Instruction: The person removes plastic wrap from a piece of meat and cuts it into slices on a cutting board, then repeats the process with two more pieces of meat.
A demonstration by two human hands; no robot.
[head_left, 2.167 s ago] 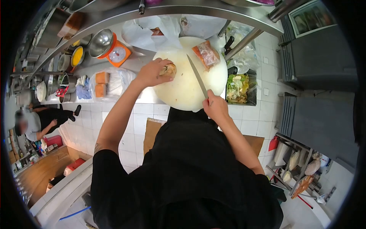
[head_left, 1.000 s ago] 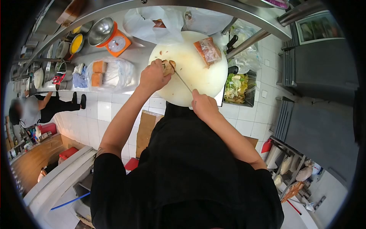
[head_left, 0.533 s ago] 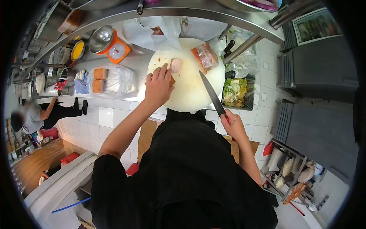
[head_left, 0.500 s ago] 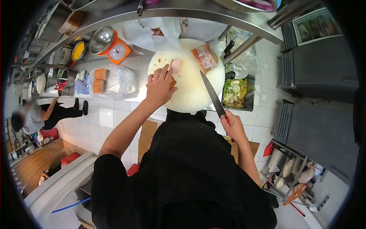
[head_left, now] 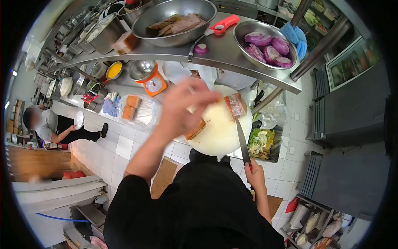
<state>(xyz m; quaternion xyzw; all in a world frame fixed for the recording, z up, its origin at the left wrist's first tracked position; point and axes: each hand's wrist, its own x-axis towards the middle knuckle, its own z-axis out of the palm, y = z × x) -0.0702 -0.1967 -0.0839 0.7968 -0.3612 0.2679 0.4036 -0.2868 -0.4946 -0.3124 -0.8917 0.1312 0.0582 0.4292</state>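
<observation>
My left hand (head_left: 184, 108) is lifted above the left part of the round white cutting board (head_left: 215, 141), smeared by motion. Its fingertips come close together, but whether anything is between them is too blurred to see. A brown-edged block of meat (head_left: 195, 129) lies on the board below that hand, partly covered by it. My right hand (head_left: 256, 176) grips the handle of a long kitchen knife (head_left: 243, 143), blade pointing away from me over the board's right edge. Near the knife's tip rests a plastic-wrapped block of meat (head_left: 236, 104).
A steel shelf (head_left: 224, 45) crosses above the counter, bearing a bowl of meat slices (head_left: 174, 20), a red-handled tool (head_left: 222, 25) and a bowl of purple onions (head_left: 269, 50). Left are an orange scale (head_left: 155, 85) and bagged blocks (head_left: 132, 106). Right is a vegetable bin (head_left: 263, 143). Another person (head_left: 49, 124) holds a white plate.
My left hand has risen off the meat on the board. My right hand still holds the knife. The view has tilted up, showing more of the shelf. The other person now shows a plate.
</observation>
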